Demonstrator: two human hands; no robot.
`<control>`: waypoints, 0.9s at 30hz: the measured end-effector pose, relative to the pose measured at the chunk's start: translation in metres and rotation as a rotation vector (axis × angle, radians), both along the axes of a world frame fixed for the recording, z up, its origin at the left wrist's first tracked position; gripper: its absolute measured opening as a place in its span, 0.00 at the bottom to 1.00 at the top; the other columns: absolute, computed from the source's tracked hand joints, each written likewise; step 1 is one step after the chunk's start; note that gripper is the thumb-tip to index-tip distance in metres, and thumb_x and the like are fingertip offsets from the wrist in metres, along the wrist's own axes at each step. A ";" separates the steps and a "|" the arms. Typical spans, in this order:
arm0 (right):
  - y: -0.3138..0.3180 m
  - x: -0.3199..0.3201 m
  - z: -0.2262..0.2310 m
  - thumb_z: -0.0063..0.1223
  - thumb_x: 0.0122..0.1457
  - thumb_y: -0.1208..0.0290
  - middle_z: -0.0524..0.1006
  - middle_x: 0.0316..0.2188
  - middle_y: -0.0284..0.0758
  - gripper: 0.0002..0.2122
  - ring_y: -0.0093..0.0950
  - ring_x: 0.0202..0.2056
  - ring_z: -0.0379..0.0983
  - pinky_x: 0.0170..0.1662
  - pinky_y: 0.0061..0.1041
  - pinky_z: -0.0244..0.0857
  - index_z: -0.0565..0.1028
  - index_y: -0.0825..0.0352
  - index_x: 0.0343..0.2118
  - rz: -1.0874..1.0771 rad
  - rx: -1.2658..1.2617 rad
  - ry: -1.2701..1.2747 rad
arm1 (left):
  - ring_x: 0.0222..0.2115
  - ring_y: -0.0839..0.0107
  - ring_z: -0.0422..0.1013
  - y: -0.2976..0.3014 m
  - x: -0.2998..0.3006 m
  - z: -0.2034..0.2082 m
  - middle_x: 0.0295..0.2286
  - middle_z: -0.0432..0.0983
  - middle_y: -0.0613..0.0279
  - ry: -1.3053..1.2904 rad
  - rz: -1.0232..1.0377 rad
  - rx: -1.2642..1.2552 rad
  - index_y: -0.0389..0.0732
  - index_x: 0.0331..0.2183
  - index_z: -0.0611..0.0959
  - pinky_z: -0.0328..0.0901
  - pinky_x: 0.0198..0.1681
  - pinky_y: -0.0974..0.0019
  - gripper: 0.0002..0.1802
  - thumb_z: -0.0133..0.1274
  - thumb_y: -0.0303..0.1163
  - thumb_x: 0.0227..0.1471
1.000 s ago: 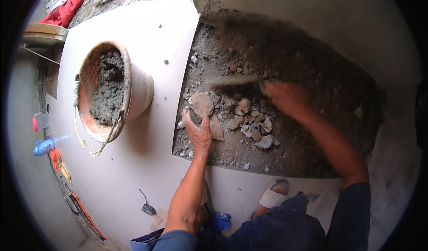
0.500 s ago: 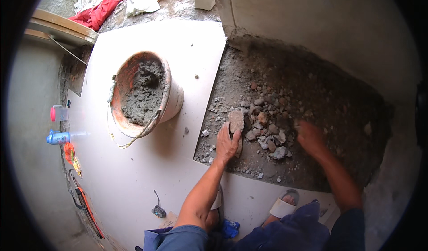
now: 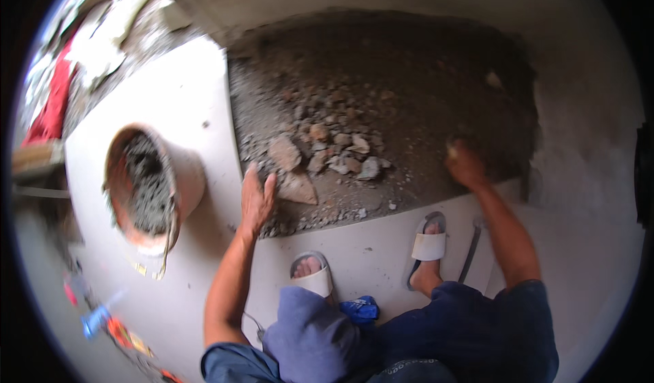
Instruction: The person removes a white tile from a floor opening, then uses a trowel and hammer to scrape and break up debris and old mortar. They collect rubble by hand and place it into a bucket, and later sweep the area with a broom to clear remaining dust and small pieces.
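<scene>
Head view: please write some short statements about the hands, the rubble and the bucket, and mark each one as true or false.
1. The left hand rests at the near edge of the rubble pit, beside a flat stone. True.
2. The bucket stands inside the pit. False: it stands on the pale floor, to the left of the pit.
3. The right hand is down in the rubble. True.
4. The bucket is empty. False: it holds grey debris.
5. The person is barefoot. False: each foot wears a white sandal.
</scene>
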State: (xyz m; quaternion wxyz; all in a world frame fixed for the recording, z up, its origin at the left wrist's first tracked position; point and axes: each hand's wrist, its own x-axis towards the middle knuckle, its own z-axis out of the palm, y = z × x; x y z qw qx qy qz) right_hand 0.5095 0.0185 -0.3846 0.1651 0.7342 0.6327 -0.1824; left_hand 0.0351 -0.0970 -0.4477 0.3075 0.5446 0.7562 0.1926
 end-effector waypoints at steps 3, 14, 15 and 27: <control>-0.068 -0.069 -0.036 0.56 0.51 0.63 0.79 0.31 0.49 0.23 0.47 0.36 0.77 0.37 0.44 0.70 0.65 0.68 0.49 -0.353 0.027 0.095 | 0.63 0.47 0.45 -0.012 0.026 -0.047 0.60 0.50 0.37 -0.060 0.134 0.066 0.28 0.60 0.56 0.37 0.65 0.52 0.38 0.43 0.47 0.60; -0.178 -0.136 -0.055 0.53 0.54 0.62 0.76 0.35 0.50 0.19 0.50 0.34 0.75 0.38 0.49 0.69 0.61 0.61 0.45 -0.505 0.228 0.346 | 0.65 0.50 0.35 -0.030 0.026 -0.096 0.63 0.39 0.39 0.071 0.022 0.163 0.29 0.62 0.49 0.26 0.66 0.52 0.38 0.31 0.49 0.63; -0.163 -0.105 -0.055 0.54 0.54 0.62 0.77 0.35 0.49 0.21 0.49 0.36 0.75 0.39 0.48 0.69 0.61 0.62 0.47 -0.647 0.294 0.335 | 0.65 0.52 0.36 -0.031 0.026 -0.097 0.63 0.41 0.39 0.083 0.009 0.177 0.30 0.62 0.50 0.27 0.66 0.50 0.38 0.31 0.50 0.63; -0.157 -0.167 -0.048 0.55 0.55 0.63 0.75 0.40 0.52 0.25 0.47 0.39 0.75 0.42 0.44 0.69 0.59 0.66 0.51 -0.661 0.031 0.570 | 0.65 0.54 0.38 -0.045 0.027 -0.100 0.63 0.45 0.42 0.235 -0.124 0.205 0.31 0.62 0.53 0.28 0.66 0.51 0.36 0.30 0.48 0.63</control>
